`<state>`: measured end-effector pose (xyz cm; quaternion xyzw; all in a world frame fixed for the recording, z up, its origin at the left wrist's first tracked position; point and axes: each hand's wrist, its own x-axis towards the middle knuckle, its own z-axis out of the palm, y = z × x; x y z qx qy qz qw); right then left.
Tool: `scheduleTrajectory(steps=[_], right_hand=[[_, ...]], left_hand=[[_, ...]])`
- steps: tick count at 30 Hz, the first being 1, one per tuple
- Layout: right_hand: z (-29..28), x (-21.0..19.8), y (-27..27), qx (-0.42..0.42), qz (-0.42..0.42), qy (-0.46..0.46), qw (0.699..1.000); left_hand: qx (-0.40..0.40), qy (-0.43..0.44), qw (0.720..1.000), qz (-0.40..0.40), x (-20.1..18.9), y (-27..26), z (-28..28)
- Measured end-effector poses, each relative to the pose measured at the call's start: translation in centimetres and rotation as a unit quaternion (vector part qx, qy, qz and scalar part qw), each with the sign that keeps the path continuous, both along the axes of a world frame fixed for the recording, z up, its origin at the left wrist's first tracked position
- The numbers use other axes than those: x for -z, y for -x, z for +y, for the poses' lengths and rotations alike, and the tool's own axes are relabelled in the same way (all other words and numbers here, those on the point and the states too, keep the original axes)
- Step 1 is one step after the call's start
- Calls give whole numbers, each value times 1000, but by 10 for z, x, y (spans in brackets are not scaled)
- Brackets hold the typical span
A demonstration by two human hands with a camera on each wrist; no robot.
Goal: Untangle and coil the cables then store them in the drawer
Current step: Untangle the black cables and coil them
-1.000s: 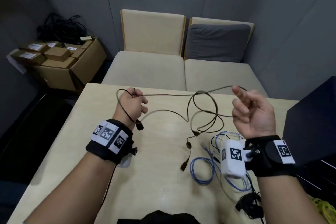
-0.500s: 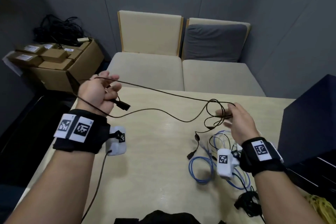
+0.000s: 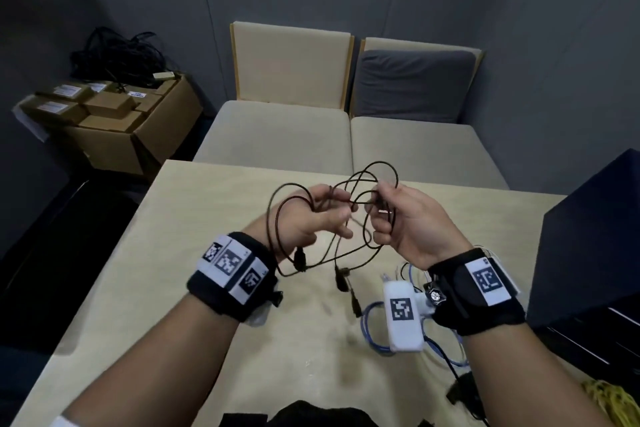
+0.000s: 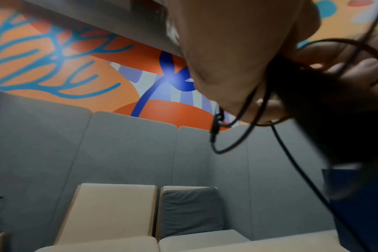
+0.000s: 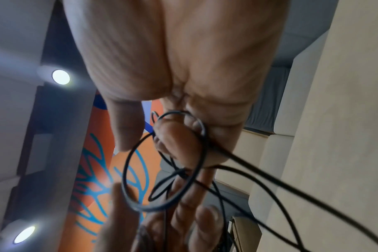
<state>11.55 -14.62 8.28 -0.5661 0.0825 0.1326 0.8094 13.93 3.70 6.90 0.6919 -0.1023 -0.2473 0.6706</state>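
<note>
A thin black cable [image 3: 377, 170] is bunched in loose loops between my two hands, held above the light wooden table [image 3: 194, 253]. My left hand [image 3: 332, 215] grips several strands, and one loop runs round the back of its wrist. My right hand [image 3: 381, 215] pinches the loops from the other side, close to the left one. Two black plugs [image 3: 341, 279] dangle below the hands. In the right wrist view the cable [image 5: 162, 170] loops round a curled finger of my right hand [image 5: 177, 145]. In the left wrist view, strands of the cable [image 4: 291, 162] hang from my left hand [image 4: 237, 59].
A blue cable [image 3: 372, 322] lies tangled on the table under my right wrist, with a black item [image 3: 464, 392] and a yellow cable [image 3: 602, 399] nearer the front right. A dark cabinet [image 3: 588, 253] stands at the right. Cardboard boxes [image 3: 114, 121] sit on the floor at the left, beige seats [image 3: 277, 139] behind the table.
My hands were wide apart with the black cable stretched between them. They have come together at the centre, and the cable now hangs in gathered loops.
</note>
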Motion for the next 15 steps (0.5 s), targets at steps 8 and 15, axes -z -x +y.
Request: scheduleTrajectory(steps=[8,15], right_hand=[[-10,0,5,23,-1,124,992],[3,8,17,30,-296,609,735]], left_hand=[[-116,-24,989,-94,0,0,-19],[-94,-94,979,-155,-2,1,-21]])
